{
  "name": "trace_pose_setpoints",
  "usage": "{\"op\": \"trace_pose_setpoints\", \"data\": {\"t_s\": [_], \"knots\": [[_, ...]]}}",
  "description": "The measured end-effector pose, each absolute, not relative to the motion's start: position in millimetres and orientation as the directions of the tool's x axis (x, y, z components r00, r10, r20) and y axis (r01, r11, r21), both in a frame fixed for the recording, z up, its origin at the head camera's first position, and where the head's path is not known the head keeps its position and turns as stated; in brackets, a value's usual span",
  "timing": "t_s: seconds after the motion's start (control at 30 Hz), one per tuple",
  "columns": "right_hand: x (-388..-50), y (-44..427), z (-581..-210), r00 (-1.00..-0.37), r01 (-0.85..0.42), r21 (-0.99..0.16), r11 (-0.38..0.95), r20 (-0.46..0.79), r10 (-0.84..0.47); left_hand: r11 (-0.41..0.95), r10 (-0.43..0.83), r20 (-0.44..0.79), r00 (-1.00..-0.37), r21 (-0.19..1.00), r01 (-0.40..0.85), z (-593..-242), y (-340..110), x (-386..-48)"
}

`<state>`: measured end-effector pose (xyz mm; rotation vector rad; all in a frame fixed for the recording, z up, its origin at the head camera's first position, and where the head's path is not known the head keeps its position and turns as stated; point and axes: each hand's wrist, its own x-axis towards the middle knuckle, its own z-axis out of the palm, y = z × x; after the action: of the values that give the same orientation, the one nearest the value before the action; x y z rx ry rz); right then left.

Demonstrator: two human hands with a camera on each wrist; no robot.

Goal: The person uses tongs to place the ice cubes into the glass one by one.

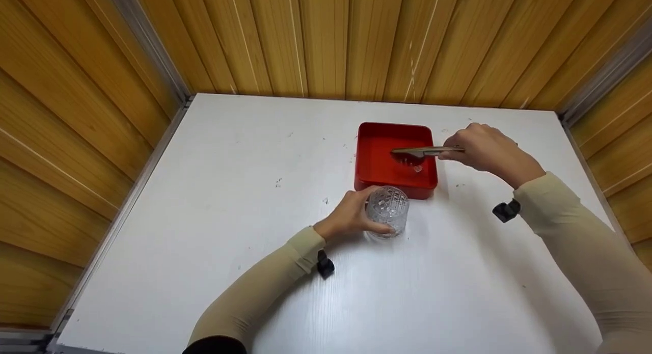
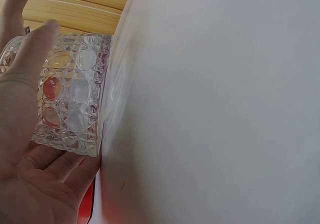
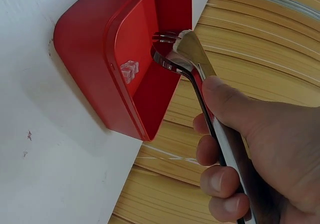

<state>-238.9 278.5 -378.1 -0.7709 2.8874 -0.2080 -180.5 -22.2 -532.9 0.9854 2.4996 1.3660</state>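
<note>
My left hand (image 1: 352,214) grips a clear cut-glass tumbler (image 1: 388,210), thumb on one side and fingers round the other. The tumbler stands on the table just in front of a square red box (image 1: 374,163). Its patterned wall (image 2: 79,91) makes it hard to tell what lies inside. Metal tongs (image 1: 430,151) with a fork-shaped end are held in my right hand (image 1: 484,149), their tips over the box. In the right wrist view, the tips (image 3: 189,46) show no clear piece between them. Small clear cubes (image 3: 129,71) lie on the box floor.
The white table (image 1: 229,191) carries a few small dark marks. Wood-look panels (image 1: 326,43) rise behind it and at both sides, with metal rails (image 1: 147,43) at the corners. Black wrist devices (image 1: 506,210) sit at both cuffs.
</note>
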Motion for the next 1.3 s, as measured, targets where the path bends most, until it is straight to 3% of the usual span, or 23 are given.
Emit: {"op": "trace_pose_setpoints", "data": {"t_s": [0.63, 1.3], "knots": [[-210, 283, -367, -0.838, -0.54, -0.173, 0.823, 0.02, -0.546, 0.363, 0.611, 0.216, -0.762, 0.779, 0.512, -527, -22, -182], [-174, 275, -360, -0.815, -0.575, -0.194, 0.795, 0.043, -0.578, 0.366, 0.611, 0.184, -0.77, 0.797, 0.48, -527, -24, -182]]}}
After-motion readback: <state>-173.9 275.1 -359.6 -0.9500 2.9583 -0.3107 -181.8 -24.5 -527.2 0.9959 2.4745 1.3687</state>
